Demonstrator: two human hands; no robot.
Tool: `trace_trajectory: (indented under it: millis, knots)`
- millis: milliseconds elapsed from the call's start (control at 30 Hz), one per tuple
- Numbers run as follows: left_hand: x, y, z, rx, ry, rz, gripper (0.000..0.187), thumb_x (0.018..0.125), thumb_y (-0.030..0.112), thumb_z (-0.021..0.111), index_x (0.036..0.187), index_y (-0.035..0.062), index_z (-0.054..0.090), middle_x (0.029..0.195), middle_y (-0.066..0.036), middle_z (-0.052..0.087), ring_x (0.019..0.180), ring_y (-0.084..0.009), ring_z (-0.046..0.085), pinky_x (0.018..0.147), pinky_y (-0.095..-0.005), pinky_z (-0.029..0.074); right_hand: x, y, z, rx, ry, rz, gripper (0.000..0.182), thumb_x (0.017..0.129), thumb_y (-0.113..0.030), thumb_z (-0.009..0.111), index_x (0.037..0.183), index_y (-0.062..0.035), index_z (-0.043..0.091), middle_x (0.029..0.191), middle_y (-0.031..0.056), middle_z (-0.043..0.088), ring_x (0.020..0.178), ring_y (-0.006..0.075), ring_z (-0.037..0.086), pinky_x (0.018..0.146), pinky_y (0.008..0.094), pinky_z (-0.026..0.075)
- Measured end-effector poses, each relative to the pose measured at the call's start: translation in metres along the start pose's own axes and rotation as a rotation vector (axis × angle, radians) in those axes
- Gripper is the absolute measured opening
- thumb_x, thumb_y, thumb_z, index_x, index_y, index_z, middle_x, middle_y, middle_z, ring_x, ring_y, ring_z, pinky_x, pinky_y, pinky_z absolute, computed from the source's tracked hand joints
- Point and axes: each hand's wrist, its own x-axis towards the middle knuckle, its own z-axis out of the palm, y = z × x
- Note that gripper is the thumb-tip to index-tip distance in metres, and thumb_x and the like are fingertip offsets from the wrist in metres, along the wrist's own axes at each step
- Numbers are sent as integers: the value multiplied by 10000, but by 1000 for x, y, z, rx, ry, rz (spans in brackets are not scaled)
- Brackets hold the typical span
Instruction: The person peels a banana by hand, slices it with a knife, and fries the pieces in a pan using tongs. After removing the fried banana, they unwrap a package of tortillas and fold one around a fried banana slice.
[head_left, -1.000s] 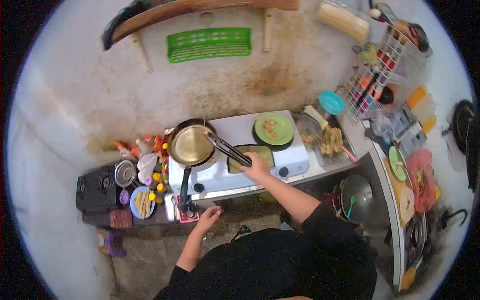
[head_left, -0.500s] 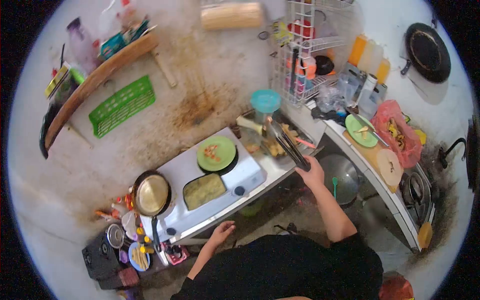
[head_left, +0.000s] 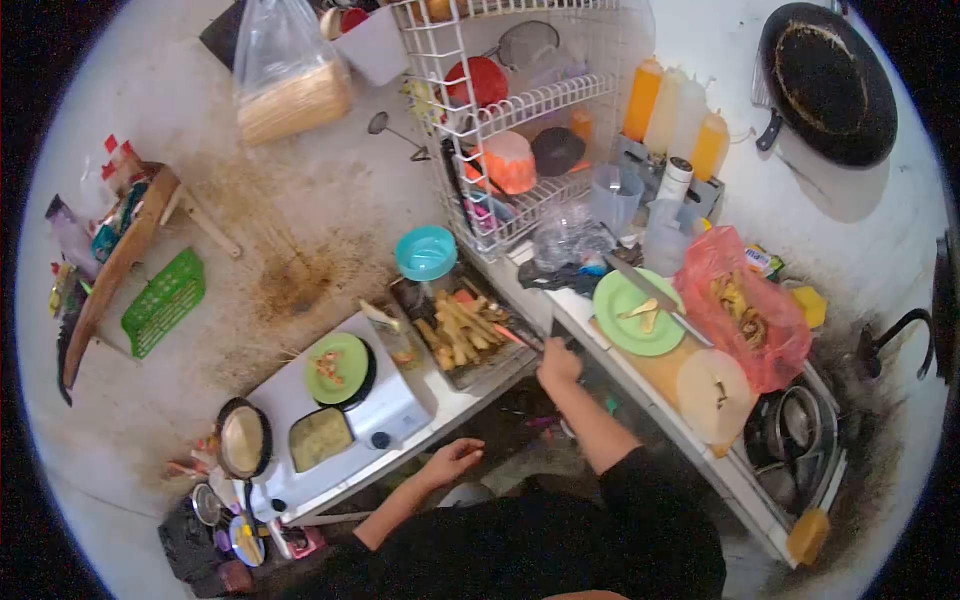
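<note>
Yellow-brown sticks (head_left: 460, 332) heaped in a metal tray (head_left: 494, 370), right fingers (head_left: 553, 351) gripping dark tongs (head_left: 532, 342), left fingers (head_left: 469, 447) bent, parted

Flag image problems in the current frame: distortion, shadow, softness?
Head view: fisheye bows the wooden shelf and blacks out the corners; head view: the hanging pan throws a soft shadow on the wall; head view: detail around the right hand is soft.
</note>
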Motion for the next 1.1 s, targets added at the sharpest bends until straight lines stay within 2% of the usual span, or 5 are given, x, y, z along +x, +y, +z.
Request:
trace_trajectory:
  millis: [100,167,300,600,1100]
  knots:
    - [36,-2,-4,163,-174,51,357,848,324,533,1092,64,521,920,-78,597,839,-156,553,743,-297,442,19,9,15,-14,-130,-2,323,727,-199,593,1034,-138,514,1027,87,501,855,307,585,707,421,473]
    - [69,38,-25,362,-326,196,363,841,337,531,1088,71,525,917,-112,604,838,-203,574,739,-330,450,6,4,-3,-42,-73,-78,284,871,-256,335,1055,-101,485,938,130,592,781,333,598,673,454,459]
    - [155,130,-53,740,-483,537,296,794,272,553,1003,64,543,883,-143,589,824,-305,574,712,-409,454,-3,5,-29,-55,-191,-75,546,713,-283,646,1189,-153,412,1077,80,477,886,301,563,723,411,471]
    - [274,300,-6,1316,-697,1042,268,723,294,557,951,159,596,840,-89,610,764,-300,588,658,-441,460,-32,7,-104,350,5,-249,496,701,-228,669,1137,-110,464,1002,140,538,861,349,546,717,410,438]
    - [314,408,56,1812,-981,1463,250,739,267,541,925,111,599,874,-83,626,840,-274,598,696,-401,478,64,9,-169,-3,452,-5,537,670,-201,663,1142,-54,451,1069,177,511,839,328,566,695,398,463]
